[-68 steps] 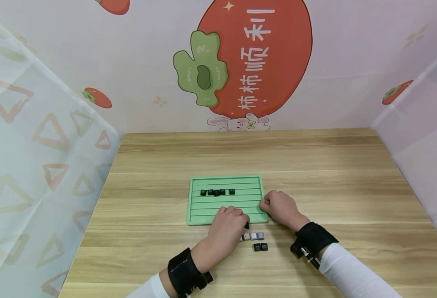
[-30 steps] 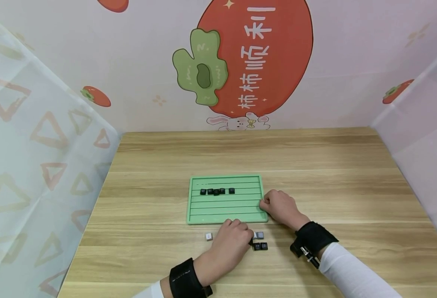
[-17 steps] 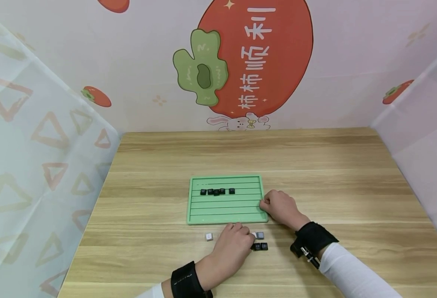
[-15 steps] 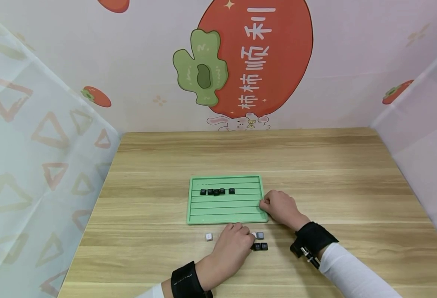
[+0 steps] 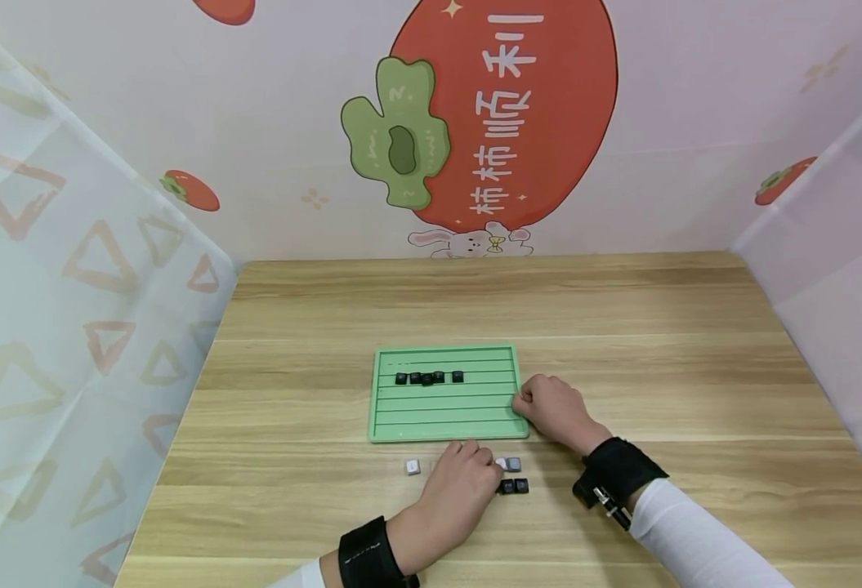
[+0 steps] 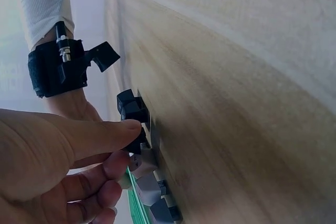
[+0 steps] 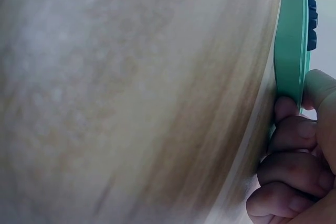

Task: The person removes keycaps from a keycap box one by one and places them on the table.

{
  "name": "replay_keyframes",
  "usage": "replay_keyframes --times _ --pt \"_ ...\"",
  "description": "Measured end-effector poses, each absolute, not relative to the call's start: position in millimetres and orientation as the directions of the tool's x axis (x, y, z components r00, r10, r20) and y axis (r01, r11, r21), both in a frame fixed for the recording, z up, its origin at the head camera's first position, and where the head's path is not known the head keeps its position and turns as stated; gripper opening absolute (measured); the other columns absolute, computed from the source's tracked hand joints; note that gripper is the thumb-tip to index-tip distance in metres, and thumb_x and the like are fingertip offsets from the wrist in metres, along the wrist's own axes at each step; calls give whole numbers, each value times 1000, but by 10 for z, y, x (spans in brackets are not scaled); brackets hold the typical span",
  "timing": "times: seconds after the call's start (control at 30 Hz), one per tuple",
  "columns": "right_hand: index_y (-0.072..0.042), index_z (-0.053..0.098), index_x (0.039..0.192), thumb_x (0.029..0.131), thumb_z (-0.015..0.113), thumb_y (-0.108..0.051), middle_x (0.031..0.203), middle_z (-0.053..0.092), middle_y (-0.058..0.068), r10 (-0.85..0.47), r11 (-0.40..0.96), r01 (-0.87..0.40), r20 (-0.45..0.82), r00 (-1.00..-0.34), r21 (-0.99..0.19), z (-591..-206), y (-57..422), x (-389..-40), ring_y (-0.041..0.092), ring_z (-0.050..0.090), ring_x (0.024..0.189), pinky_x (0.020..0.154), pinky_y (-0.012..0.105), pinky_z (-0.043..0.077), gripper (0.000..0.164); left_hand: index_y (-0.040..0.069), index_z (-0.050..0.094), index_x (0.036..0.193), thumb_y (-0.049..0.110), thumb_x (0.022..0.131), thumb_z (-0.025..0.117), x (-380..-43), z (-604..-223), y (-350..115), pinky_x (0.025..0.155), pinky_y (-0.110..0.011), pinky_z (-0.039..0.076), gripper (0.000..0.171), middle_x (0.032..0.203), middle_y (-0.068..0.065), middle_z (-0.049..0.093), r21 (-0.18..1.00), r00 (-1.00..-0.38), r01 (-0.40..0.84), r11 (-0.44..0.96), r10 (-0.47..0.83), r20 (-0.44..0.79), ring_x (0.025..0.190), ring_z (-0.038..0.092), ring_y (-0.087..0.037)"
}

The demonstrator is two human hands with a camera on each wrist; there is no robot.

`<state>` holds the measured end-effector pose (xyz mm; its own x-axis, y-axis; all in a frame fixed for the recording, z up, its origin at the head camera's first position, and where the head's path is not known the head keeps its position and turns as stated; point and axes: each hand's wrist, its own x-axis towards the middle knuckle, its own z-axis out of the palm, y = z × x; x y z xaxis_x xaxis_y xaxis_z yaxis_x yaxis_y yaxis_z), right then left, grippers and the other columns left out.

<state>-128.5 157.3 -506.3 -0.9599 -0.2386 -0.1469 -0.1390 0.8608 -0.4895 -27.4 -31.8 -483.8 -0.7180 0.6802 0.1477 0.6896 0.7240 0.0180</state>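
Note:
My left hand [image 5: 456, 498] is low over the table in front of the green ridged board [image 5: 445, 412]. In the left wrist view its thumb and index finger pinch a black keycap [image 6: 137, 144], right beside two other black keycaps [image 6: 135, 112]. Pale and grey keycaps [image 6: 149, 189] sit just beyond the fingertips. My right hand [image 5: 557, 412] grips the board's right edge between thumb and curled fingers, seen close in the right wrist view. Several black keycaps [image 5: 426, 379] stand in a loose row on the board's upper part, with a gap before the rightmost one.
A white keycap [image 5: 412, 467] lies alone left of my left hand. Grey keycap [image 5: 514, 465] lies to its right, above the black pair. The wooden table [image 5: 313, 327] meets patterned cloth walls at the back and both sides.
My left hand has come back from the board's front edge toward the person, bringing the black keycap beside the black pair, then stays nearly still. The right hand keeps its grip on the board.

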Motion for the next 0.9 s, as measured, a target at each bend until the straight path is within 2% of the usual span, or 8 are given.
replay_keyframes --times 0.6,0.7,0.9 --pt "-15 37 49 81 56 -24 48 27 -7 -234 864 -136 -148 -961 -485 -5072 1572 -1284 11 31 45 45 27 23 38 22 73 77 17 74 72 -250 -4884 -318 60 -25 34 6 71 6 61 -8 -701 705 710 697 151 67 47 -11" --pt "-15 37 49 81 56 -24 48 27 -7 -234 863 -136 -147 -961 -486 -5071 1573 -1284 11 31 45 45 27 23 38 21 72 79 24 74 74 -252 -4888 -316 61 -25 35 5 71 6 60 -5 -705 699 715 690 162 67 47 -11" --pt "-15 37 49 81 56 -23 48 27 -7 -236 862 -139 -145 -961 -487 -5069 1574 -1287 11 31 45 45 27 22 38 20 72 85 40 73 75 -270 -4864 -318 64 -26 38 23 74 6 61 34 -719 690 723 680 143 71 51 -11"
